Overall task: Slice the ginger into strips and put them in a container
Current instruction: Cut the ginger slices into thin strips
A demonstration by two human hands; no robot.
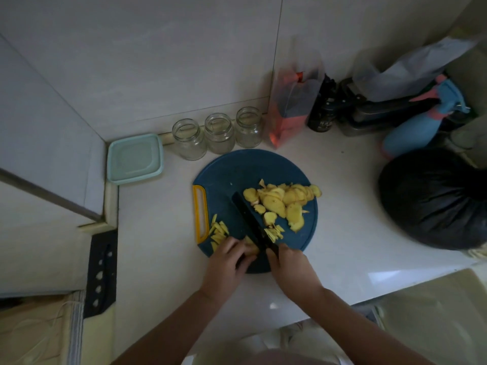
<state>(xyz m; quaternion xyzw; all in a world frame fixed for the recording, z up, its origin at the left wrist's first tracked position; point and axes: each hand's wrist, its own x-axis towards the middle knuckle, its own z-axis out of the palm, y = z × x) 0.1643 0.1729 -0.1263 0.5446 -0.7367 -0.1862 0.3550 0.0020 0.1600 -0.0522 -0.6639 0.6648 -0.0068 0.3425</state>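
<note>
Your right hand is clenched round the handle of the black knife at 6 o'clock on the cutting board, with the blade tip aimed at roughly 11 o'clock. That angle looks chosen so the edge runs across the work, not toward you. Your left hand sits just left of the blade, fingers curled down over a ginger piece, grasping it so it doesn't skid. I'd guess the knuckles are tucked to guide the blade and keep the tips clear. Most of that piece is hidden under the fingers, so I can't tell how much is left. The uncut slices are piled at 3 o'clock, away from the cutting zone but within reach. They're pale yellow thin rounds, overlapping, some with a tan skin edge. The finished strips are pushed to 8 o'clock by the yellow board handle, and a few more strips lie against the blade's right side at 5 o'clock. They're short, thin and loose. The lidded box is off the board at 10 o'clock and the three open jars at 12 o'clock. None holds any ginger yet.
</note>
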